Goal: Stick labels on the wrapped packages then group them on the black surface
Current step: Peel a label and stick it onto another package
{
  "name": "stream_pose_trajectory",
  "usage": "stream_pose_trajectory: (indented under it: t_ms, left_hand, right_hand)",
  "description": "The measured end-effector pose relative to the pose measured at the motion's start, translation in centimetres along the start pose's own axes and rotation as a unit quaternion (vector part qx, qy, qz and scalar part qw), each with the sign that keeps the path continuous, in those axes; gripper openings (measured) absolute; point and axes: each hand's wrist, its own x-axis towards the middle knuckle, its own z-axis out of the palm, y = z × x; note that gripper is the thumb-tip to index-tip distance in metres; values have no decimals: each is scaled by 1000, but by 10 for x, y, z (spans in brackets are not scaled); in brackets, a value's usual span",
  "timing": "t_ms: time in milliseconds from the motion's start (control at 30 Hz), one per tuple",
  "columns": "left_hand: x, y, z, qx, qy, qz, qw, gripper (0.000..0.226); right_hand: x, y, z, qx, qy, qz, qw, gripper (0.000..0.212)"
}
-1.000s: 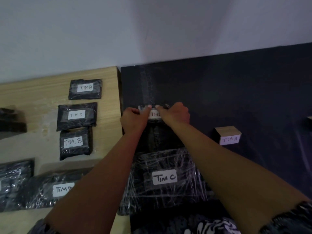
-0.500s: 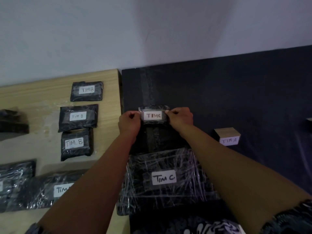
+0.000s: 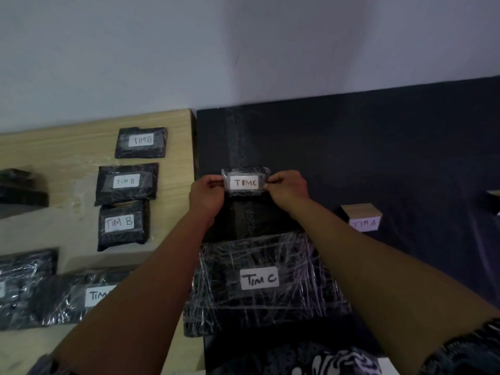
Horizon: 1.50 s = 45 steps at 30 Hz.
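Pinching the small "TIMC" package (image 3: 245, 182) at its two short ends, the left hand (image 3: 207, 197) and right hand (image 3: 288, 188) are seen holding it over the black surface (image 3: 378, 147), long axis running left-right, both hands equally near. It is held just beyond the big "TIM C" package (image 3: 259, 280) (so a short drop is probably all that's needed). Three "TIM B" packages (image 3: 127, 182) are counted on the wooden table (image 3: 67, 147), plus one "TIM A" block (image 3: 361, 216).
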Motion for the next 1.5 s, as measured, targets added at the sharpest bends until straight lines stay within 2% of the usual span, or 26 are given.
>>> stream_pose_trajectory:
  t_ms: [133,233,333,467,633,833,1033,1167,1233,1367,1500]
  left_hand:
    - [-10,9,-1,71,31,50,996,25]
    - [-15,12,0,113,47,108,987,18]
    - [-11,7,0,162,32,190,968,38]
    - [-10,0,-1,193,4,237,952,61]
    - [-13,-4,-5,253,-14,311,916,71]
    - [-30,0,-7,271,-35,348,897,62]
    - [-54,1,-20,247,-72,412,874,46]
    - [-74,-3,-35,261,-113,449,847,34]
    - [-82,-8,-43,264,-128,460,838,34]
    - [-95,-19,-56,286,-150,456,830,35]
    - [-107,-30,-69,301,-165,463,817,45]
  right_hand:
    - [-2,-3,0,-39,35,2,999,20]
    - [-3,-1,4,-54,54,-64,995,26]
    - [1,1,9,-64,32,-167,983,46]
    - [6,2,7,-126,-41,-209,969,69]
    - [-6,4,-2,-155,-19,-240,958,69]
    - [-42,16,-15,-142,12,-291,946,61]
    - [-77,25,-19,-164,-16,-303,939,61]
    - [-114,31,-24,-177,-35,-322,929,61]
    - [-131,33,-27,-218,-50,-325,919,75]
    - [-155,41,-24,-363,-110,-291,879,125]
    - [-166,44,-15,-438,-133,-278,845,143]
